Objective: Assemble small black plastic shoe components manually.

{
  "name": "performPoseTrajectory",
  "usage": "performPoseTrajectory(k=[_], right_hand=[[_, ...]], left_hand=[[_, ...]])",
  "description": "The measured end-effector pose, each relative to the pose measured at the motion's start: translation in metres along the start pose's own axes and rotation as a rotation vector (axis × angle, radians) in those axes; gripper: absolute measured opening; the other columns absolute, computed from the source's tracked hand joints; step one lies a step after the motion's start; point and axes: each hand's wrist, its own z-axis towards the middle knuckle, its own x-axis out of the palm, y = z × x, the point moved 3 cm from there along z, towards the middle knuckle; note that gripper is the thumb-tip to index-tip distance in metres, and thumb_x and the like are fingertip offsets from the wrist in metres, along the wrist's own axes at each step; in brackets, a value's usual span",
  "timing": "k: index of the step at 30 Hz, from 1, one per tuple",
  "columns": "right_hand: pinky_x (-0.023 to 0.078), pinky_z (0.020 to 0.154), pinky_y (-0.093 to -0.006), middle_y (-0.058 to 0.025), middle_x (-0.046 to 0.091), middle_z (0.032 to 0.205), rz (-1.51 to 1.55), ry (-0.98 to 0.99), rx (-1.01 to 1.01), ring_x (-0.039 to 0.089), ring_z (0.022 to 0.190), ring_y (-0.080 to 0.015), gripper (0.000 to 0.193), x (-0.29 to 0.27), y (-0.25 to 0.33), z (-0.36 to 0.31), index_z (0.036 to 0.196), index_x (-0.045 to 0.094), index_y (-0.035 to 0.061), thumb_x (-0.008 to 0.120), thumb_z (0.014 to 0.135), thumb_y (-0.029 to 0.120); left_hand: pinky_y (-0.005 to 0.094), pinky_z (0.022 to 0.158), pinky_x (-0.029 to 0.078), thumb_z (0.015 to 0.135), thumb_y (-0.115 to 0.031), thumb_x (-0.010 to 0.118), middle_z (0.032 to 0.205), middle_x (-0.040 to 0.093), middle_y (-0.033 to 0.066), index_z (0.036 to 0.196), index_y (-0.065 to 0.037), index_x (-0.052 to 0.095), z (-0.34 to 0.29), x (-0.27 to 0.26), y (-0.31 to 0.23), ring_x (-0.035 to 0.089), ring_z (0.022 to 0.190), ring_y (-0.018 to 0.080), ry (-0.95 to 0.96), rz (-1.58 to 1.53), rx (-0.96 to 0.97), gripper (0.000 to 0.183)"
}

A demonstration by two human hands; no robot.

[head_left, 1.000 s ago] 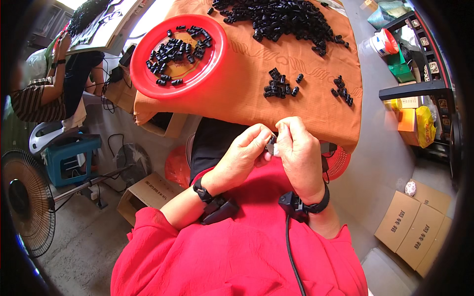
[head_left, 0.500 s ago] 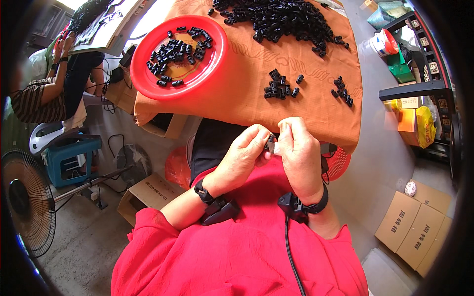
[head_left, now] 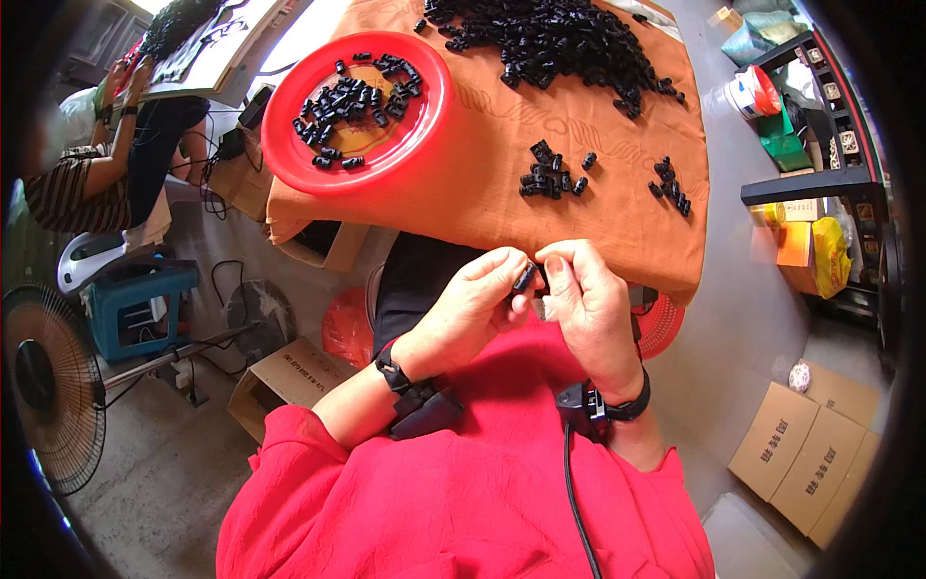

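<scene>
My left hand (head_left: 475, 297) is closed on a small black ribbed plastic part (head_left: 524, 279), pinched between thumb and fingers just off the table's near edge. Close beside it, my right hand (head_left: 588, 304) is pinched too. A small pale, shiny piece (head_left: 547, 309) shows below its fingertips; its kind is unclear. On the orange cloth ahead lie a small group of similar black parts (head_left: 548, 174) and another small group (head_left: 670, 185) to its right. A red round tray (head_left: 439, 106) at the left holds many more of them.
A large heap of black parts (head_left: 569, 43) covers the far side of the orange-clothed table (head_left: 434, 212). A floor fan (head_left: 48, 386) and a blue stool (head_left: 145, 309) stand left. Another person (head_left: 87, 183) works at the upper left. Cardboard boxes (head_left: 810, 463) lie right.
My hands have drawn slightly apart, and the black part in my left hand shows more plainly. The right hand has shifted a little down and right.
</scene>
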Motion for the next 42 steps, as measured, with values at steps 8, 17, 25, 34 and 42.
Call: performPoseTrajectory(k=[8,17,25,34,42], right_hand=[[0.051,0.055,-0.0293,-0.0081,0.067,0.071,-0.107,0.081,-0.027,0.067,0.061,-0.0161,0.014,0.003,-0.001,0.001,0.100,0.058,0.0045,0.059,0.101,0.018],[0.051,0.055,-0.0292,-0.0073,0.068,0.071,-0.018,0.100,-0.011,0.067,0.060,-0.0158,0.014,0.003,-0.004,0.001,0.098,0.057,0.0036,0.056,0.102,0.016],[0.051,0.056,-0.0310,-0.0098,0.069,0.071,-0.058,0.078,-0.040,0.069,0.062,-0.0187,0.013,0.003,-0.009,0.003,0.097,0.057,0.0040,0.054,0.102,0.016],[0.051,0.055,-0.0353,-0.0137,0.066,0.069,-0.131,-0.054,0.002,0.069,0.062,-0.0262,0.012,0.003,-0.007,0.004,0.097,0.057,0.0043,0.053,0.102,0.014],[0.051,0.055,-0.0395,-0.0160,0.064,0.068,-0.340,-0.120,-0.058,0.068,0.064,-0.0322,0.010,0.000,-0.002,0.008,0.098,0.057,0.0055,0.054,0.101,0.015]], left_hand=[[0.0211,0.061,0.038,0.105,-0.032,0.050,0.078,0.050,-0.0050,0.095,-0.012,0.055,-0.001,0.004,-0.004,0.045,0.069,0.0043,-0.053,0.086,0.024,0.023],[0.0214,0.062,0.039,0.106,-0.031,0.050,0.080,0.051,-0.0048,0.096,-0.012,0.055,0.001,0.001,-0.001,0.046,0.070,0.0046,-0.026,0.095,-0.005,0.022],[0.0211,0.059,0.038,0.105,-0.030,0.052,0.081,0.052,-0.0049,0.096,-0.013,0.056,0.003,-0.003,0.002,0.047,0.070,0.0046,-0.020,0.151,0.064,0.020],[0.0202,0.059,0.037,0.105,-0.028,0.051,0.081,0.054,-0.0043,0.099,-0.010,0.058,0.000,0.002,-0.001,0.048,0.069,0.0035,-0.068,0.143,0.062,0.020],[0.0202,0.059,0.039,0.106,-0.027,0.050,0.080,0.055,-0.0043,0.100,-0.011,0.058,0.000,0.006,-0.003,0.050,0.067,0.0035,-0.097,0.200,0.069,0.020]])
